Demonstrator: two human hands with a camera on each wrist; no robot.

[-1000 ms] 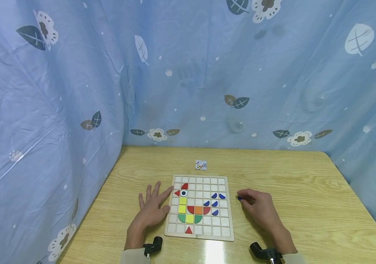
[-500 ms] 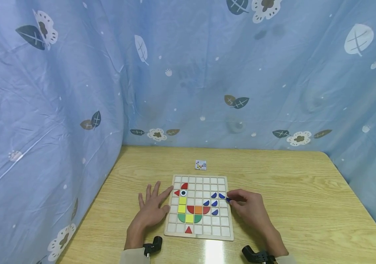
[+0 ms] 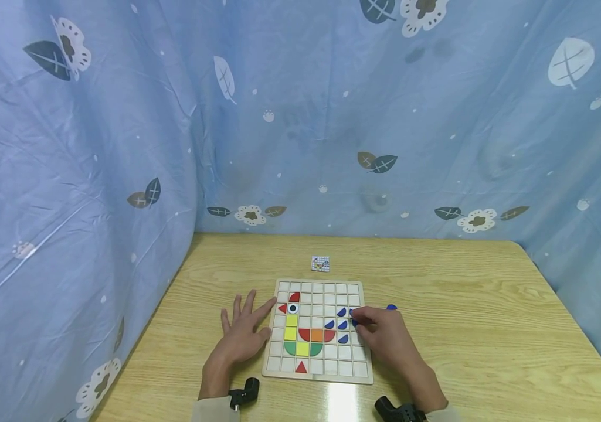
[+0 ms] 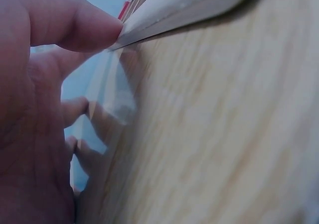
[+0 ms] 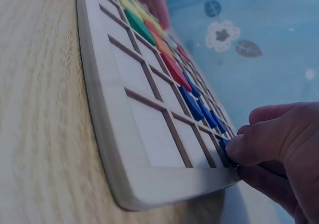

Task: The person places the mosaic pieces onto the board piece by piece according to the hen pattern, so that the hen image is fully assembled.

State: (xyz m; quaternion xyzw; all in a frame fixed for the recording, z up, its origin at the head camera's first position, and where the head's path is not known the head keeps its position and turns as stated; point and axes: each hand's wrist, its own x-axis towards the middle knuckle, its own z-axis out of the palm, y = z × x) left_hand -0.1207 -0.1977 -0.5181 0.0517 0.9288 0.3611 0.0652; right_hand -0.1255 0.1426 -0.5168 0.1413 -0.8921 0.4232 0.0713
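We record a small blue quarter-round wooden tile, pinched at its edges between thumb and fingertip of the right hand. It sits over a square near the right edge of the pale wooden grid board, just beside the blue tiles already seated there.

Handling, as we judge it: light, rigid, smooth-painted, so apt to slip; too thin for anything but a fingertip pinch at the rim, taken from above so that it drops flat into its recess.

We note the left hand lying flat and spread on the light woodgrain worktop, holding nothing, its thumb and forefinger touching the board's left edge; the left wrist view confirms a thumb against the rim.

The two hands stand apart, with the board between them.

Also entered: red, yellow, orange and green tiles forming a figure on the board's left and middle; one loose blue piece on the worktop, just right of the board; a small printed pattern card beyond the board's far edge.
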